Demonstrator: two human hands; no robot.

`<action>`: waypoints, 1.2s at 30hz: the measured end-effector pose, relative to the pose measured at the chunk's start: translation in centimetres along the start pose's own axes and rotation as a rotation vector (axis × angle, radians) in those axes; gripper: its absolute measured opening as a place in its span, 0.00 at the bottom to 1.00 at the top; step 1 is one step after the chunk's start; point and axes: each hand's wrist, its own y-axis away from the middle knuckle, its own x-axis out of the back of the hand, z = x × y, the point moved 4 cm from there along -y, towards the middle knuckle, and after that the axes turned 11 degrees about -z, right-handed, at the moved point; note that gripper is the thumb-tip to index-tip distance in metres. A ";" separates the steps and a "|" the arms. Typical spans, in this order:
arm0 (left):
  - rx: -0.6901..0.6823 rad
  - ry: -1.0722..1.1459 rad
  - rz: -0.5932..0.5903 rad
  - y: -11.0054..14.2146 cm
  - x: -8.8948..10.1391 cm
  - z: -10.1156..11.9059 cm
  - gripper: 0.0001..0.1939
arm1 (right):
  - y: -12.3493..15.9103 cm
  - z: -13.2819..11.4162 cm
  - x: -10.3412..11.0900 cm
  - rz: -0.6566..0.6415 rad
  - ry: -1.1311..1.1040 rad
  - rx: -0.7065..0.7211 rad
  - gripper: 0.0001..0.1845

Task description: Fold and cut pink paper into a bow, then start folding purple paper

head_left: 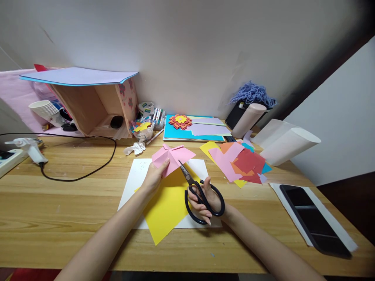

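My left hand (154, 175) pinches a folded piece of pink paper (172, 156) between thumb and fingers, holding it above the desk. In my right hand (206, 199) is a pair of black-handled scissors (190, 180), its fingers through and around the large loops. The scissor tips point up and left, right at the pink paper's lower right edge; I cannot tell whether they touch it. Below both hands lies a yellow sheet of paper (159, 214), set askew on a white sheet (129, 191).
Coloured paper scraps (234, 160) lie to the right, near a dark phone (316, 218). A layered paper flower (180, 121) rests on blue sheets at the back. Left are a glue gun (27, 150) with its black cord and an open box (84, 109). A white paper roll (288, 146) stands right.
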 end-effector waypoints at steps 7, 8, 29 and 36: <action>0.021 0.008 0.004 0.0 -0.1 -0.2 0.24 | 0.1 -0.5 -0.9 0.119 0.045 0.000 0.41; 0.022 0.011 0.006 0.0 -0.1 -0.3 0.24 | 0.1 -0.5 -0.8 0.114 0.043 -0.003 0.41; 0.038 0.039 -0.030 0.4 -0.8 -0.5 0.21 | 0.0 -0.6 -1.1 0.098 0.029 0.013 0.40; 0.045 0.072 -0.021 0.3 -0.7 -0.7 0.21 | -0.2 -0.1 0.1 -0.071 -0.075 0.046 0.38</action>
